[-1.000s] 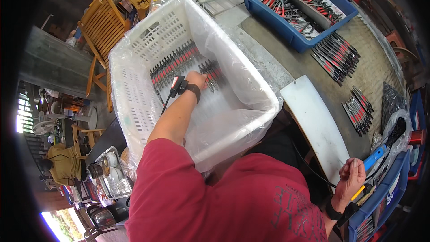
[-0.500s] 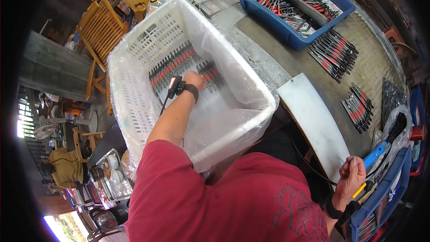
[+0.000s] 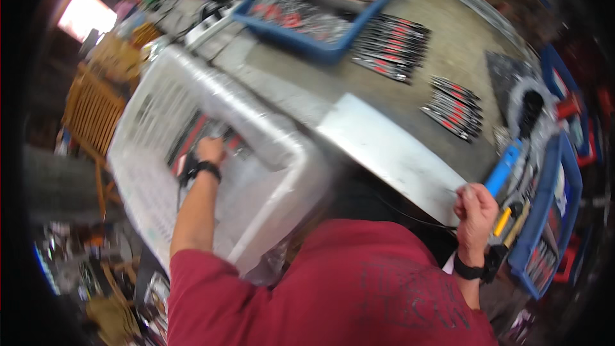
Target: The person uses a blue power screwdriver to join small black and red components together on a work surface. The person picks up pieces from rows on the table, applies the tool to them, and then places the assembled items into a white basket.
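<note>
Inside a white plastic crate (image 3: 253,230) lined with clear film, my left hand (image 3: 210,149) is bent down at a row of slim black, red and silver pen-like pieces (image 3: 189,138). Its fingers are hidden and smeared, so I cannot tell whether it holds one. My right hand (image 3: 476,210) is raised over the near end of a white board (image 3: 391,157), its thumb and fingertips drawn together. Whatever may be pinched there is too small to name. Just beyond those fingers lies a blue cylindrical tool handle (image 3: 504,168). Both wrists carry black bands.
On the table, a blue divided tray (image 3: 307,48) holds many more such pieces. A larger bundle (image 3: 394,48) and a smaller one (image 3: 452,107) lie beside it. Another blue bin (image 3: 564,186) stands at the right. A wooden slatted chair (image 3: 93,112) is behind the crate.
The whole view has swung, shifting crate, tray and bundles leftward and blurring the picture. My left hand is still within the crate; my right hand is still pinched near the board's end.
</note>
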`<state>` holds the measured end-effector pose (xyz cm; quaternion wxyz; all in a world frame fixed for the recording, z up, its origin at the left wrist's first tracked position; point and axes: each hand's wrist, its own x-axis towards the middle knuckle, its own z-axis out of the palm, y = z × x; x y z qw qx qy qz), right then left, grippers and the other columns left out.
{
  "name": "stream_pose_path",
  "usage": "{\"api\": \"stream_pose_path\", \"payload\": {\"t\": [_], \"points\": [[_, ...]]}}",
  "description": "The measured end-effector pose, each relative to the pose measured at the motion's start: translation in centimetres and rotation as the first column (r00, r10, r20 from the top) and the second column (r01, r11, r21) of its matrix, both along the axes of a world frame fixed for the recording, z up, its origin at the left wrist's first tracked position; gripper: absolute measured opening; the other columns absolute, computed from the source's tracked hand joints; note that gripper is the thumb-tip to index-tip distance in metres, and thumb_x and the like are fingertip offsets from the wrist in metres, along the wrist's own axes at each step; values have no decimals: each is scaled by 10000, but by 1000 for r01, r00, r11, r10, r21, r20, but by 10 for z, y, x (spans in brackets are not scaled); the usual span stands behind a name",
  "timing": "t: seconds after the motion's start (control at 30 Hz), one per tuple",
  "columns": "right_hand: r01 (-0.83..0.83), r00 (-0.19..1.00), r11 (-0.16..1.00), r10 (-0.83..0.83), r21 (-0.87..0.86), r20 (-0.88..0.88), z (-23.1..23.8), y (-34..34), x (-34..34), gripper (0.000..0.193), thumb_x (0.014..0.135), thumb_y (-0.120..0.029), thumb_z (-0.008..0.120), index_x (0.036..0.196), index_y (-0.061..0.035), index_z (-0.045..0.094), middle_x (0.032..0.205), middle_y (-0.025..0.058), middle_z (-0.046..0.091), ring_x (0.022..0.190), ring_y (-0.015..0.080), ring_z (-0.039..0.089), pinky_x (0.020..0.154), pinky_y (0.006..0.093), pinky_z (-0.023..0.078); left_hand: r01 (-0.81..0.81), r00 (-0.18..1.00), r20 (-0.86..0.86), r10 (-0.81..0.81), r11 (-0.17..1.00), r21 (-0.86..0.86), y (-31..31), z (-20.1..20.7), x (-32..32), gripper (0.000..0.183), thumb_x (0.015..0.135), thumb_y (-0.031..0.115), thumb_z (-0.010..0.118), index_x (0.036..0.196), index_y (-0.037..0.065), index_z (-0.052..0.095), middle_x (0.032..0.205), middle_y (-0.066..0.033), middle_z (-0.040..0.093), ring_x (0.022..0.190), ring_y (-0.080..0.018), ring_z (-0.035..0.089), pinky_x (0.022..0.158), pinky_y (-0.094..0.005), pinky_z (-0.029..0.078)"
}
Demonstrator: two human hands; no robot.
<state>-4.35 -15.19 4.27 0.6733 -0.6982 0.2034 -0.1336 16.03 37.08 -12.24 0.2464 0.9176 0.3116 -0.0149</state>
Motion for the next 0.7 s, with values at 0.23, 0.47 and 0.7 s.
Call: {"api": "stream_pose_path", "payload": {"t": [0.23, 0.47, 0.7], "points": [[-16, 999, 996, 13, 85, 33, 2, -7, -5, 155, 852, -150, 551, 818, -3, 588, 637, -15, 515, 541, 37, 420, 491, 174, 318, -83, 844, 533, 62, 996, 17, 3, 85, 28, 219, 782, 211, 589, 733, 0, 622, 577, -23, 532, 509, -73, 466, 472, -231, 350], [-6, 998, 987, -4, 158, 60, -1, -20, -6, 123, 849, -110, 554, 838, 7, 593, 676, -46, 515, 590, 21, 414, 534, 170, 335, 666, 391, 903, -180, 732, -142, -163, 240, 3, 117, 878, 124, 534, 896, 15, 571, 677, 38, 485, 575, -19, 380, 510, -158, 282], [-12, 997, 986, -1, 165, 81, 0, -26, -13, 114, 848, -97, 556, 832, 13, 582, 694, -44, 528, 614, 13, 427, 545, 166, 340, 979, 3, 496, -868, 103, 173, -351, 256, -21, 165, 811, 61, 570, 962, -5, 577, 786, -72, 592, 723, -138, 570, 651, -250, 446]]}}
